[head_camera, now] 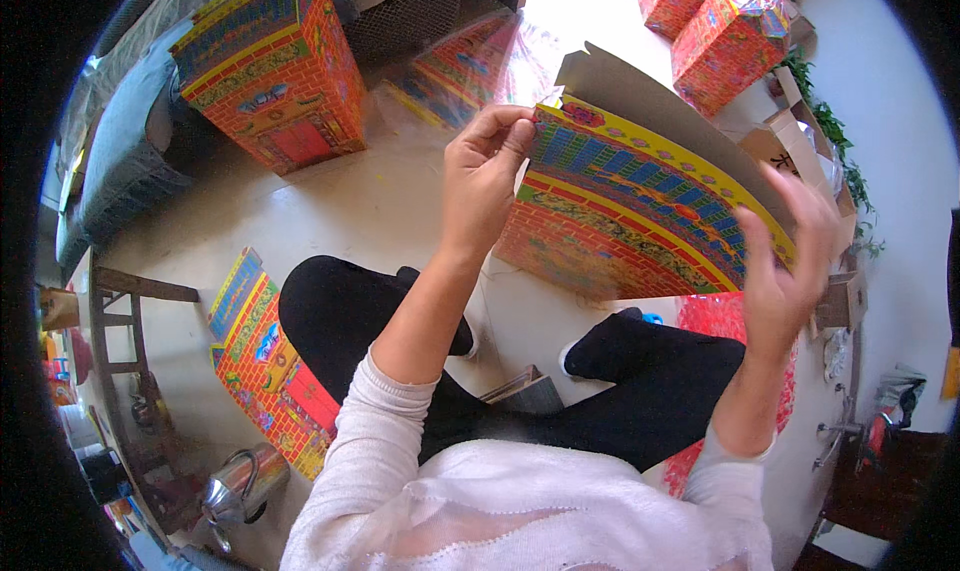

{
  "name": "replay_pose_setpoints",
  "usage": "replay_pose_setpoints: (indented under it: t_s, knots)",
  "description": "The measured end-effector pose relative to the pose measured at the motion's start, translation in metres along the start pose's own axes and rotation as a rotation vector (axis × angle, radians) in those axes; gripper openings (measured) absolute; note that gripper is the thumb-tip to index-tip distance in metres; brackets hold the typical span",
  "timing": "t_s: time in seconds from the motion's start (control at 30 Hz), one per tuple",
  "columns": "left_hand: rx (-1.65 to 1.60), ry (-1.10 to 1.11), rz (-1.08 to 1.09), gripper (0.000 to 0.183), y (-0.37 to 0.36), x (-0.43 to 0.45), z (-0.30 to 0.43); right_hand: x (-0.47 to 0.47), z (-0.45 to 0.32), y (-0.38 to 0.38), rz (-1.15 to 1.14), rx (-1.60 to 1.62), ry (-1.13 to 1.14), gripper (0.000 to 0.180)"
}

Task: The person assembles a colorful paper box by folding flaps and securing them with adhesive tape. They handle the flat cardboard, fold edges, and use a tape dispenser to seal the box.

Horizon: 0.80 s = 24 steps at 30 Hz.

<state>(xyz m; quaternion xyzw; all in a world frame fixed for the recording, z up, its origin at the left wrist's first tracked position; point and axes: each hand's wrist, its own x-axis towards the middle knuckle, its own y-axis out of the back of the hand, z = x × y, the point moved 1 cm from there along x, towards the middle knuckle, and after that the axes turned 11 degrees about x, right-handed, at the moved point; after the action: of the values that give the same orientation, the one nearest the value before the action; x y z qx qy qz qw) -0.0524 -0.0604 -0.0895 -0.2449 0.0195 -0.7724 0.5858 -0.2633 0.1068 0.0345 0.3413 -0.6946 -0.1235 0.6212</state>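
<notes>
A printed cardboard box (622, 218) with a red brick and blue roof-tile pattern stands tilted before me. Its brown inner side (652, 94) shows beyond the yellow printed edge. My left hand (487, 158) pinches the box's upper left corner between thumb and fingers. At the right end of the same edge is my right hand (787, 248), slightly blurred, its thumb and fingers spread apart around the rim. Whether those fingers touch the cardboard I cannot tell.
A similar box (277, 83) stands at the upper left, near a blue-covered sofa (135, 135). Flat printed cardboard (277, 368) lies by my left knee, beside a metal kettle (244, 485). Plastic-wrapped boxes (727, 45) stand upper right. Red material (705, 316) lies by my right leg.
</notes>
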Motion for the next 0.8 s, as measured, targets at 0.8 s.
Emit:
replay_pose_setpoints:
  t_s: [0.8]
  knots:
    - [0.316,-0.227,0.083,0.017,-0.02,-0.029,0.007,0.077,-0.053,-0.092,-0.624,0.281,-0.055,0.017]
